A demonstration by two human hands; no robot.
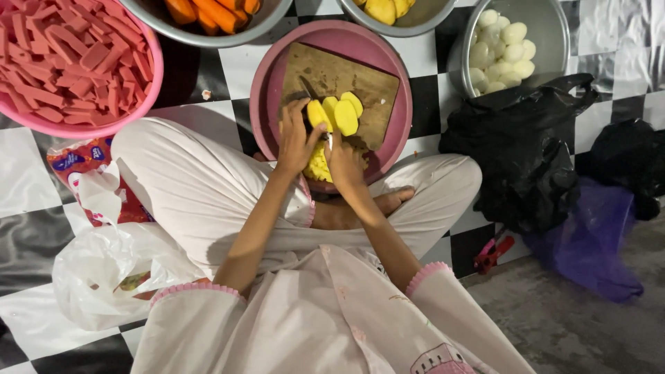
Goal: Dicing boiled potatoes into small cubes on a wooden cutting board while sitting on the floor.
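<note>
Peeled yellow potato pieces (338,111) lie on a wooden cutting board (367,86), several slices side by side at the board's near edge. The board sits inside a pink basin (398,121), which rests on the checkered floor (222,66) just in front of the person's crossed legs. More yellow cut bits (318,166) are piled in the basin, just below the board, between the two hands.

Left hand (294,142) is on the board's near left edge, fingers curled onto the leftmost potato piece, pressing it down. A dark knife blade (308,88) shows on the board just above this hand. Right hand (344,163) is at the board's near edge, just right of the left hand, fingers clenched around something small and pale; cannot tell what.

Around the board: left of it, a big pink tub of pink sausage strips (69,59). Above left, a metal bowl of carrot pieces (215,14). Above right, a metal bowl with yellow potatoes (388,8). Right of it, a metal pot of peeled eggs (502,48). Black plastic bags (526,159) near right. White plastic bag (104,270) well below left.
</note>
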